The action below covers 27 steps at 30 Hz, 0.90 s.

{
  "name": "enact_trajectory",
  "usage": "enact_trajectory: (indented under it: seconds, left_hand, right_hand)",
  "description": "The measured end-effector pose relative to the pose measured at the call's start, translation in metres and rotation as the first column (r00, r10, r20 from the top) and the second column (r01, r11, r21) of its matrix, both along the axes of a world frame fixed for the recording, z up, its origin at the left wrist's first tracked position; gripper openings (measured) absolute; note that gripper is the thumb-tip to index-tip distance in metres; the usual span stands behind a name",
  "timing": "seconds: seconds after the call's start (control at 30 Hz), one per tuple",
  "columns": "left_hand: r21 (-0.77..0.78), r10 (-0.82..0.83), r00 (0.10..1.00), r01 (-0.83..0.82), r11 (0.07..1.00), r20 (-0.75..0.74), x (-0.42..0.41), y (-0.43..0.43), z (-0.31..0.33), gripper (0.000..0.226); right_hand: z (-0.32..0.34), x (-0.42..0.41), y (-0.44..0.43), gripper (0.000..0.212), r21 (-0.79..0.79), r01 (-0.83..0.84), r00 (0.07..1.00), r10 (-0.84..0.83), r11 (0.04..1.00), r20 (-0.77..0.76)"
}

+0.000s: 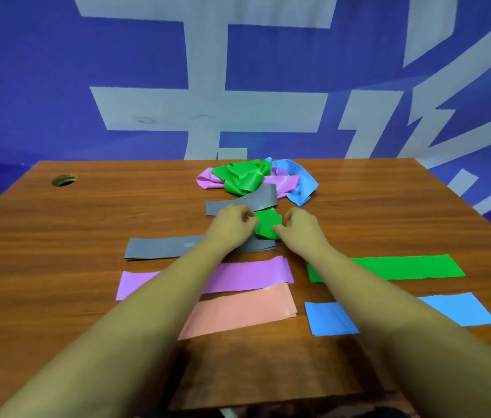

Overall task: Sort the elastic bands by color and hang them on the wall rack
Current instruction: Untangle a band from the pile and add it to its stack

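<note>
Green elastic band (267, 226), crumpled, mid-table (57, 236) by the flat grey band (159, 247): thin, light, limp, probably stretchy and clingy; curled fingers of left hand (232, 226) and right hand (301, 229) pinch its edges; best taken by the ends.

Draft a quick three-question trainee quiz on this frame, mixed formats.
1. True or false: the flat grey elastic band lies right of the flat green elastic band.
2. What do the left hand and right hand both pinch? A) a red rope B) the crumpled green elastic band C) a white towel
3. Which colour of flat band lies nearer the person than the flat green one, on the same side of the brown wooden table?
Key: 1 false, it lies to its left. 2 B. 3 blue: the flat blue elastic band.
</note>
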<state>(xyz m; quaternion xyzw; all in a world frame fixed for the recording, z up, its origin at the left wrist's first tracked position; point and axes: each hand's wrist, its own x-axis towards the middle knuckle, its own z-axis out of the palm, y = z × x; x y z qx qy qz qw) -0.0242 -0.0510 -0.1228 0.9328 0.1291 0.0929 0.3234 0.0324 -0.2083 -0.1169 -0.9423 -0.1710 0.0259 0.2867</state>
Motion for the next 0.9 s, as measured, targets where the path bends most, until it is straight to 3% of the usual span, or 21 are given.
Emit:
enact_trajectory:
  seconds: [0.1, 0.2, 0.33, 0.53, 0.7, 0.9]
  left_hand:
    - [-0.052, 0.011, 0.994, -0.017, 0.998, -0.111, 0.023, 0.000, -0.010, 0.027]
    - [-0.060, -0.014, 0.995, 0.008, 0.998, -0.102, 0.033, -0.001, -0.018, 0.008]
    - [-0.161, -0.042, 0.999, 0.042, 0.986, 0.005, 0.033, 0.001, -0.018, 0.009]
    - [-0.233, -0.027, 0.960, 0.094, 0.968, 0.278, 0.027, 0.005, 0.014, 0.006]
    - [-0.334, 0.008, 0.910, 0.145, 0.931, 0.416, 0.024, -0.001, 0.060, 0.007]
    - [-0.507, 0.048, 0.863, 0.250, 0.825, 0.503, 0.008, -0.017, 0.120, 0.008]
  right_hand:
    - [-0.010, 0.014, 0.006, 0.028, 0.041, 0.065, 0.995, -0.062, 0.997, -0.073]
    - [-0.023, 0.023, 0.009, 0.021, 0.105, 0.063, 0.992, -0.051, 0.992, -0.111]
    - [-0.024, 0.029, 0.011, 0.010, 0.254, 0.103, 0.988, -0.070, 0.962, -0.136]
    - [0.022, 0.027, 0.011, 0.008, 0.558, 0.116, 0.992, -0.068, 0.821, -0.106]
    - [0.085, 0.016, 0.008, 0.009, 0.630, 0.016, 1.000, -0.021, 0.776, 0.001]
    - [0.145, -0.002, -0.006, 0.006, 0.708, -0.059, 0.995, -0.016, 0.704, 0.099]
